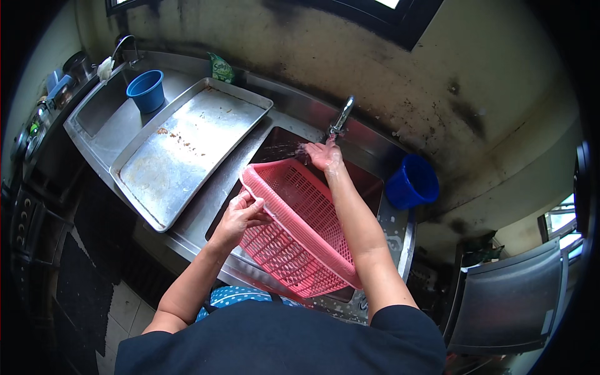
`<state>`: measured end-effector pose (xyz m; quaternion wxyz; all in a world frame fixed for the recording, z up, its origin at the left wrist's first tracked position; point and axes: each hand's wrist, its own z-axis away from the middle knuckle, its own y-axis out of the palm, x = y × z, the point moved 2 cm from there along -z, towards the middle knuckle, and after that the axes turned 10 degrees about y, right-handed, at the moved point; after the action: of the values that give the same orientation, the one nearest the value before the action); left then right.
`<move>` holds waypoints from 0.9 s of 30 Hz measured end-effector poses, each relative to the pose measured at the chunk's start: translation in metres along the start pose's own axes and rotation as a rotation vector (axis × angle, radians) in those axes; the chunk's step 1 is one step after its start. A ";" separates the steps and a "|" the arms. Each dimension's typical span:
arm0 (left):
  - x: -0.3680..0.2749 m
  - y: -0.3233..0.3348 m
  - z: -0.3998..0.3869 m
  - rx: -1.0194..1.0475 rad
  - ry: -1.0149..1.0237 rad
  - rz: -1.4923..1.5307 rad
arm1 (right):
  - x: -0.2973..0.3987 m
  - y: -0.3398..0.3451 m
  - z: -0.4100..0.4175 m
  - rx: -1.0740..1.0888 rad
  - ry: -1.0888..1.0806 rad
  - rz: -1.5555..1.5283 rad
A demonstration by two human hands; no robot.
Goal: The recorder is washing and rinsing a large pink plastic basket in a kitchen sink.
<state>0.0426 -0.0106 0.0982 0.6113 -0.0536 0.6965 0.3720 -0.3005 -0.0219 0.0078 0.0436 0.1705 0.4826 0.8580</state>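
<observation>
A pink plastic basket (pixel 300 215) with slotted sides is tilted over the sink basin (pixel 375 180). My left hand (pixel 241 215) grips its rim at the near left corner. Under the chrome faucet (pixel 343 115) my right hand (pixel 324 152) is spread, palm up, and water splashes off it toward the left. The right forearm passes over the basket's far right side. Nothing is held in that hand. The basin's bottom is mostly hidden by the basket.
Left of the basin a large metal baking tray (pixel 187 140) with brown crumbs lies on the steel counter. Beyond it are a light blue tub (pixel 146 91) and a green detergent pouch (pixel 221 69). A dark blue bucket (pixel 411 182) stands at the right end, near the wall.
</observation>
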 end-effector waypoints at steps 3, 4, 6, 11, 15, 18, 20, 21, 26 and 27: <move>0.000 -0.003 -0.004 0.006 -0.055 -0.043 | 0.003 -0.002 -0.001 -0.017 0.002 -0.009; -0.001 -0.007 -0.004 -0.069 -0.019 -0.114 | -0.002 0.002 -0.001 -0.015 0.009 -0.009; -0.001 -0.010 -0.008 -0.235 0.096 -0.211 | -0.004 0.004 0.000 -0.232 -0.164 0.102; 0.011 -0.015 -0.026 -0.663 0.273 -0.650 | -0.015 0.013 0.010 -0.433 -0.253 0.063; 0.022 -0.002 -0.054 -0.802 0.568 -0.714 | -0.014 0.014 0.019 -0.424 -0.293 0.009; 0.019 0.015 -0.070 -0.717 0.409 -0.475 | -0.006 0.010 0.017 -0.370 -0.294 -0.008; -0.005 0.028 -0.065 -0.643 0.409 -0.407 | -0.003 0.011 0.020 -0.221 -0.328 -0.033; -0.018 0.042 -0.065 -0.551 0.411 -0.328 | 0.010 0.007 0.018 -0.205 -0.162 -0.118; -0.049 0.055 -0.069 -0.294 0.443 -0.371 | 0.021 0.002 0.018 -0.221 -0.022 -0.142; -0.052 0.051 -0.070 -0.294 0.444 -0.382 | 0.016 0.006 0.020 -0.216 -0.017 -0.149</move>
<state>-0.0286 -0.0347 0.1654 0.4891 -0.3505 0.7289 0.3265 -0.3083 -0.0051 0.0260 0.1292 0.1358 0.3984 0.8978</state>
